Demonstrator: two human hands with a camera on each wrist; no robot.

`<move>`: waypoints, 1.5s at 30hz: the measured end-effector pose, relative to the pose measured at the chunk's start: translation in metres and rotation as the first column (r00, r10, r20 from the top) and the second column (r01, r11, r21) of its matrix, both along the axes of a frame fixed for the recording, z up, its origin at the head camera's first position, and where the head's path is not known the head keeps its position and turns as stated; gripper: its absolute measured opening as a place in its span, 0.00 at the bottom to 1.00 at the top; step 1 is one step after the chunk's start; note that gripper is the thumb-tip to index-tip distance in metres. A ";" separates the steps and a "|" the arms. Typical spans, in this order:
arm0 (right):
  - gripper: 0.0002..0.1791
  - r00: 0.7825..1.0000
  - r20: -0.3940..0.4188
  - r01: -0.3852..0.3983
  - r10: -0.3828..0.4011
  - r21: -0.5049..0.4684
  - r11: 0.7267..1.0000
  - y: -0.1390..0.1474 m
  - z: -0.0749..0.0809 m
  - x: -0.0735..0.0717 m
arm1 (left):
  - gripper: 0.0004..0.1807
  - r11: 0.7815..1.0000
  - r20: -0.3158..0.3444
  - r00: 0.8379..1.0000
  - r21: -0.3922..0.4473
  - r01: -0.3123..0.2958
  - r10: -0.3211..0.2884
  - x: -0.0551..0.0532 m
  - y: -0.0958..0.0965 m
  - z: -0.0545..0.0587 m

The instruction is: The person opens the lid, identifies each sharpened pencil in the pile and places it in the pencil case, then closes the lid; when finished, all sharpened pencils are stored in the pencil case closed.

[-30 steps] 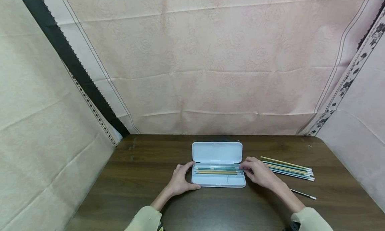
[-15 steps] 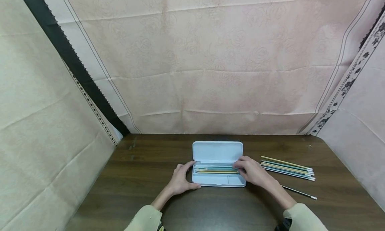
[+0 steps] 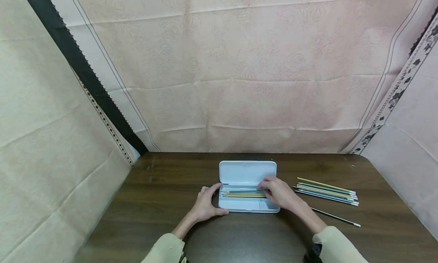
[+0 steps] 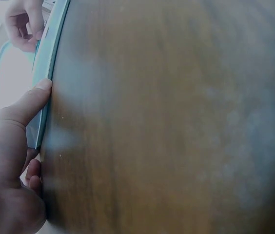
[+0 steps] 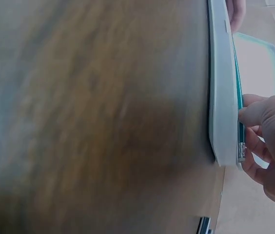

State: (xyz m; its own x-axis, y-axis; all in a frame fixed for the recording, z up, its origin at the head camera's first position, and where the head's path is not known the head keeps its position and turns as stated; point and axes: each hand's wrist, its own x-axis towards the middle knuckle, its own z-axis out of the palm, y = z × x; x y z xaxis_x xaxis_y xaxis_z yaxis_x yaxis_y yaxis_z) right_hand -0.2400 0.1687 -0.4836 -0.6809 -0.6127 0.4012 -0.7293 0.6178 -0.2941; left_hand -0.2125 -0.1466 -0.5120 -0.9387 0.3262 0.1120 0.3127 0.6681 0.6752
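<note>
A pale blue pencil case (image 3: 239,207) lies on the table with its lid (image 3: 248,172) raised at the back. My left hand (image 3: 204,205) holds its left end, thumb along the front wall and fingers around the far corner. Several pencils (image 3: 241,195), teal and yellow, lie lengthwise in the back compartment. Over the right part of the case, my right hand (image 3: 280,194) pinches a dark green pencil (image 5: 238,85) near its ferrule end. In the right wrist view that pencil runs along the case's rim. The right fingers hide part of the pencils in the head view.
Several more pencils (image 3: 330,192) lie in a bundle to the right, white erasers pointing right. Closer to me is a lone dark pencil (image 3: 338,218), partly behind the right forearm. Fabric screens (image 3: 239,84) stand at the back and sides of the brown wooden table (image 3: 171,171).
My right hand has moved left across the case, from its right edge to over the pencils. The left hand has kept its hold on the left end.
</note>
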 end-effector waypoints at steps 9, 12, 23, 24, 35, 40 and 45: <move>0.11 1.000 -0.005 -0.024 0.024 0.002 1.000 -0.008 -0.003 -0.003 | 0.51 1.000 -0.003 1.000 0.002 0.001 -0.001 0.000 0.001 0.000; 0.11 1.000 -0.010 -0.020 0.021 0.009 1.000 -0.010 -0.004 -0.003 | 0.51 1.000 -0.001 1.000 0.002 0.002 -0.002 0.000 0.001 0.000; 0.11 0.997 0.035 0.065 -0.063 -0.052 0.997 0.019 0.007 0.005 | 0.51 1.000 -0.001 1.000 0.005 0.005 -0.005 -0.001 0.001 0.000; 0.12 0.997 0.037 0.072 -0.070 -0.065 0.995 0.027 0.008 0.006 | 0.51 1.000 -0.001 1.000 0.006 0.004 -0.004 -0.001 0.001 0.000; 0.18 0.974 -0.178 0.108 -0.142 -0.187 0.976 0.125 0.003 0.017 | 0.51 1.000 -0.005 1.000 0.004 0.001 -0.001 0.000 0.000 -0.001; 0.19 0.965 -0.175 0.168 -0.197 -0.165 0.972 0.157 -0.001 0.025 | 0.50 1.000 -0.006 1.000 0.004 0.001 -0.001 0.000 0.000 0.000; 0.20 0.959 -0.168 0.207 -0.228 -0.135 0.969 0.182 -0.005 0.028 | 0.50 1.000 -0.009 1.000 0.000 0.004 -0.004 -0.001 0.000 0.000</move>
